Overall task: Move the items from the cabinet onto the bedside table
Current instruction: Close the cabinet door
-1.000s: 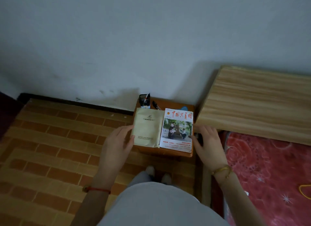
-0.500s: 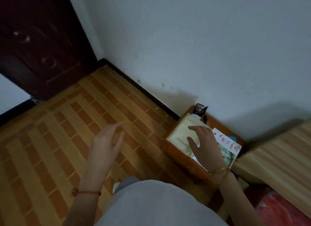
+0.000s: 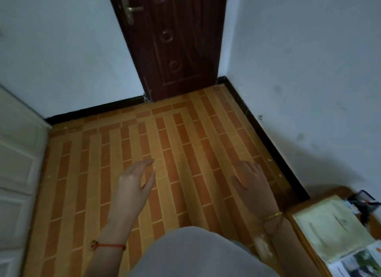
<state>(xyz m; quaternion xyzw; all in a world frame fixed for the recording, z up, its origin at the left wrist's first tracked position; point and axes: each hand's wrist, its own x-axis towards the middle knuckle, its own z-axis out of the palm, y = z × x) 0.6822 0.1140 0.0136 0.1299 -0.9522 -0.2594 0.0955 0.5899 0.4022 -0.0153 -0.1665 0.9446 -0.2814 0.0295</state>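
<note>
Head view: left hand (image 3: 134, 179) and right hand (image 3: 252, 184) held spread, empty; pale cabinet (image 3: 18, 163) to be reached next, by judgement.

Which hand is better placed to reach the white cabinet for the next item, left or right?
Probably the left. The left hand is open and empty on the side of the white cabinet; the right hand, also empty, hangs nearer the bedside table.

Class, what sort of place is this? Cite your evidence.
Probably a bedroom corner in a home: a dark wooden door, brick-patterned floor tiles, and a small bedside table carrying a booklet.
</note>
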